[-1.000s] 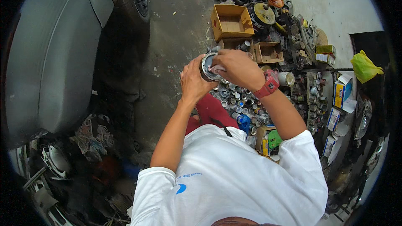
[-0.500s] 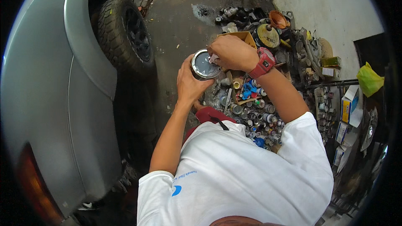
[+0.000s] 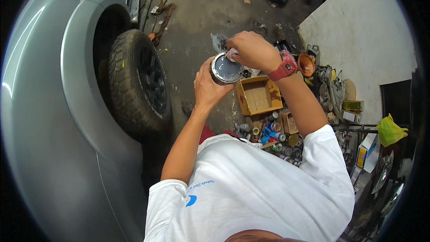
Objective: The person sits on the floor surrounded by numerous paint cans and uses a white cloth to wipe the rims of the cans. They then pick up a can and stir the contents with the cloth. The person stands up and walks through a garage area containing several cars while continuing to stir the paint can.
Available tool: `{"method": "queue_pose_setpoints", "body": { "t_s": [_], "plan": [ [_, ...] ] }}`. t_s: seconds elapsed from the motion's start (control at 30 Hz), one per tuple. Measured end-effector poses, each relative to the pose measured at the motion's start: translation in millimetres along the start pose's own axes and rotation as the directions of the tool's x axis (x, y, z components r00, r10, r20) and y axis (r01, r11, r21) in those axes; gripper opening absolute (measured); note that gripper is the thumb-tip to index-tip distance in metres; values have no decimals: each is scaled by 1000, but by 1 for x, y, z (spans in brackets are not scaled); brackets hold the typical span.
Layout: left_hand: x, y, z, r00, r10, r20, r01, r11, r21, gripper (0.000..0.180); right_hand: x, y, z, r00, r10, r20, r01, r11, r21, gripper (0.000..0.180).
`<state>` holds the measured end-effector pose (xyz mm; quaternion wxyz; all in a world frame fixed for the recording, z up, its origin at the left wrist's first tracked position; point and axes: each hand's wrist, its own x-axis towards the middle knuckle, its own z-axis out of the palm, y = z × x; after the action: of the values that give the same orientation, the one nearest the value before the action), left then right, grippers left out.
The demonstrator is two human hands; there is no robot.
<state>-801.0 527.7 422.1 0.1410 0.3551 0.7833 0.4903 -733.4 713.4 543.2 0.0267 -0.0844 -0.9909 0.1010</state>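
My left hand [image 3: 209, 86] is wrapped round the side of a round metal can [image 3: 227, 68]. A silver rim circles its top, and inside the rim is a shiny grey surface, which could be paint or a lid; I cannot tell which. My right hand [image 3: 253, 53], with a red watch [image 3: 283, 66] at its wrist, pinches a crumpled whitish cloth or tissue [image 3: 232, 54] against the far right part of the rim. The fingertips of that hand are partly hidden behind its back.
Left of me stands a grey vehicle [image 3: 40, 121] with a knobbly tyre [image 3: 130, 76]. An open cardboard box [image 3: 244, 103] lies below the can, beside many small jars and cans [image 3: 286, 150]. An orange funnel [image 3: 306, 65] and a yellow-green bag [image 3: 390, 131] are on the right.
My view has shifted forward along the vehicle, bringing the cardboard box and far tyres into sight. Both hands still hold the can and cloth, the cloth now at the rim's far right.
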Motion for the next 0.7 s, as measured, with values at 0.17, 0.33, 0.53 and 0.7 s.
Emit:
{"method": "queue_pose_setpoints", "body": {
  "t_s": [0.17, 0.33, 0.53, 0.7],
  "plan": [
    [124, -27, -13, 997, -8, 80, 7, 1000, 11, 94, 115, 32, 1, 986, -26, 165, 15, 998, 66, 26],
    [259, -39, -31, 994, 78, 82, -81, 996, 30, 95, 228, 100, -25, 998, 12, 56, -11, 999, -35, 21],
    [411, -61, -30, 987, 84, 136, -91, 995, 45, 100, 344, 159, -42, 981, 64, 185, -63, 998, -8, 19],
    [551, -81, -5, 987, 61, 148, -64, 998, 17, 96, 444, 257, -42, 991, 38, 131, -35, 999, -24, 15]
  ]
}}
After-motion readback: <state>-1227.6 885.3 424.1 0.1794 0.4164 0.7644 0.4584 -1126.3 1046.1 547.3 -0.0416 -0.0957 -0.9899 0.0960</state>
